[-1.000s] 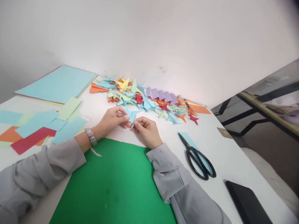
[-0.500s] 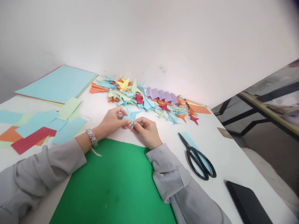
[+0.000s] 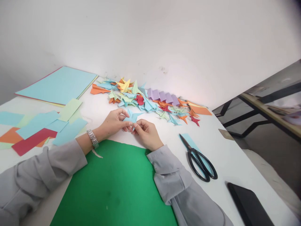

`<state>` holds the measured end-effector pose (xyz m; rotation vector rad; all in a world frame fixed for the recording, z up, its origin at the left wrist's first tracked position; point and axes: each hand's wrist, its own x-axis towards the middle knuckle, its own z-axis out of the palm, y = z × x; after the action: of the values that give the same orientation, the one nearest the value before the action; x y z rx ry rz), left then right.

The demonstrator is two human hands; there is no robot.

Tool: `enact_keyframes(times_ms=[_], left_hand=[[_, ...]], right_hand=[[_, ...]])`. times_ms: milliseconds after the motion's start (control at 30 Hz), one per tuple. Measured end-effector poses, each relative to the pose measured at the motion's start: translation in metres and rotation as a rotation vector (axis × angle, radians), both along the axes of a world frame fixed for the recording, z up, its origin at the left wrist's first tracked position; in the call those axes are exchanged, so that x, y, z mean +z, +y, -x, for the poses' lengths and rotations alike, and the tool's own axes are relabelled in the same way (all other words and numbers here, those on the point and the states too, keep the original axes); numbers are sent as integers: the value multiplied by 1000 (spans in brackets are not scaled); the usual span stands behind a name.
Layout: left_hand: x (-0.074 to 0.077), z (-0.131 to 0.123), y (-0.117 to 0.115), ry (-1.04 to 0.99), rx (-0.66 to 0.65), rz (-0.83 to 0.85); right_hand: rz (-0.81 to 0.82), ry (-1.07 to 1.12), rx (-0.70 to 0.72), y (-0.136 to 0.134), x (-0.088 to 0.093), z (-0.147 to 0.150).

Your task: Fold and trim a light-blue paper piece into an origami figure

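Observation:
A small light-blue folded paper piece (image 3: 133, 117) with pointed tips is pinched between both hands, above the far edge of a green sheet (image 3: 113, 182). My left hand (image 3: 114, 121) grips its left side with thumb and fingers. My right hand (image 3: 148, 133) pinches its lower right part between thumb and forefinger. The fingers hide part of the folds. Just beyond the hands lies a long heap of folded paper pieces (image 3: 148, 104) in blue, green, orange, red and yellow, with a row of purple ones (image 3: 162, 96) among them.
Cut paper strips (image 3: 37, 125) lie loose at the left, before a stack of large coloured sheets (image 3: 58, 84). Black-handled scissors (image 3: 198, 160) rest on a blue strip at the right. A black phone-like slab (image 3: 250, 204) lies near the right edge of the white table (image 3: 225, 150).
Barely anything differs. The right fingers have shifted slightly on the blue paper piece, which stays in both hands.

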<state>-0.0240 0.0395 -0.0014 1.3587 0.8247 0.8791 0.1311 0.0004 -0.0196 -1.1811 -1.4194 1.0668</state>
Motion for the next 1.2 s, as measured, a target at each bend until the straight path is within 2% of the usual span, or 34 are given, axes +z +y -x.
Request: enact_keyframes(times_ms=[400,800,1200], left_hand=[[2,1,1,-24,-19,64],[4,0,-1,-2,8,41],[1,1,0,-16,-27,43]], right_hand=[[30,17,-20,-1,-1,0],[19,15,4,1,0,-1],[-64,-214,-33,-2,3,-2]])
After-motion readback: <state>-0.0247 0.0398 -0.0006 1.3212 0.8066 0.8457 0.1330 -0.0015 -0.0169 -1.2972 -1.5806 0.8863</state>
